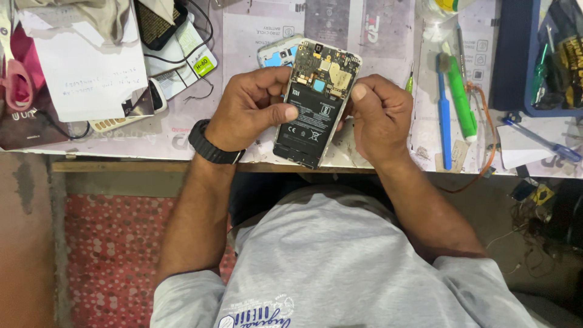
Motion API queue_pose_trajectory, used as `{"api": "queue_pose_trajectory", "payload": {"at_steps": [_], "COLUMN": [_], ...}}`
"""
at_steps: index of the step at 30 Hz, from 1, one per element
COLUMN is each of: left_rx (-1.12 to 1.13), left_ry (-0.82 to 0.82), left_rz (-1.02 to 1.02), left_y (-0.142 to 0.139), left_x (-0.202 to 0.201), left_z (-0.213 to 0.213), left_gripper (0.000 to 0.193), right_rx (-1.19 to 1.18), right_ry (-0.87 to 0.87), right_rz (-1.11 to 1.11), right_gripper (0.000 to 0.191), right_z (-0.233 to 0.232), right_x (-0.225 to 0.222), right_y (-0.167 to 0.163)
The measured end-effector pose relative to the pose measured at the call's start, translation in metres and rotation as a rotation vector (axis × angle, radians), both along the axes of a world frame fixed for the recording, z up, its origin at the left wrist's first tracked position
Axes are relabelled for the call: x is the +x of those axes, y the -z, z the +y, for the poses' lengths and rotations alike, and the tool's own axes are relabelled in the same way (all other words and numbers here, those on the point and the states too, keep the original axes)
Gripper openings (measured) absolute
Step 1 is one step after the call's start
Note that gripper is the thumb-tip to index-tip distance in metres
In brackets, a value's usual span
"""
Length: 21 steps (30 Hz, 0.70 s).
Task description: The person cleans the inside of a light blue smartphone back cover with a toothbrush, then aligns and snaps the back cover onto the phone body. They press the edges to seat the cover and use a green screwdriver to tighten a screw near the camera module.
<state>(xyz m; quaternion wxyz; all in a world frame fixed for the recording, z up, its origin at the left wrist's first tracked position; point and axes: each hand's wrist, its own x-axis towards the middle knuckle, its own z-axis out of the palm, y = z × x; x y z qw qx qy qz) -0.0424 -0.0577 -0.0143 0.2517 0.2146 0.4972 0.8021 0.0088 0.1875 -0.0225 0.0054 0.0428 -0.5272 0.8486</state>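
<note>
You get even, soft daylight on the tabletop (388, 24); shadows are faint, focus sharp, slight dimness below its edge.

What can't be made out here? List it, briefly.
Head view only:
- Opened phone: its long edges lie under the left hand and right hand; its screen side faces away.
- Second phone: mostly behind the opened one.
- Blue tray: cut off by the right edge; the tools inside blur together.
- Circuit board: parts too small to tell apart.
</note>
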Motion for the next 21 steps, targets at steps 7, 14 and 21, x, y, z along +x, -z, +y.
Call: {"api": "queue_pose_trajectory", "payload": {"at_steps": [7,14,21], "left_rx": [0.034,0.016,0.011], "left_ry": [0.021,-0.003,-0.001], "left_rz": [-0.015,0.002,0.018], "left_y": [-0.0017,-0.0015,-0.0029], "left_x": [-0.0006,0.0004,0.001], "left_z": [-0.0003,-0.0002,-0.0004], "left_gripper": [0.047,0.048,0.047], "right_rx": [-0.036,-0.03,-0.023], "right_ry": [0.009,0.001,-0.01], "right_rz": [-0.005,0.014,0.023], "right_gripper": [0.019,0.019,0.021], "right_z": [-0.0005,0.0001,0.0007], "right_x": [-0.0016,-0.0016,-0.0014], "right_y": [0.0017,0.0016,0.0002]}}
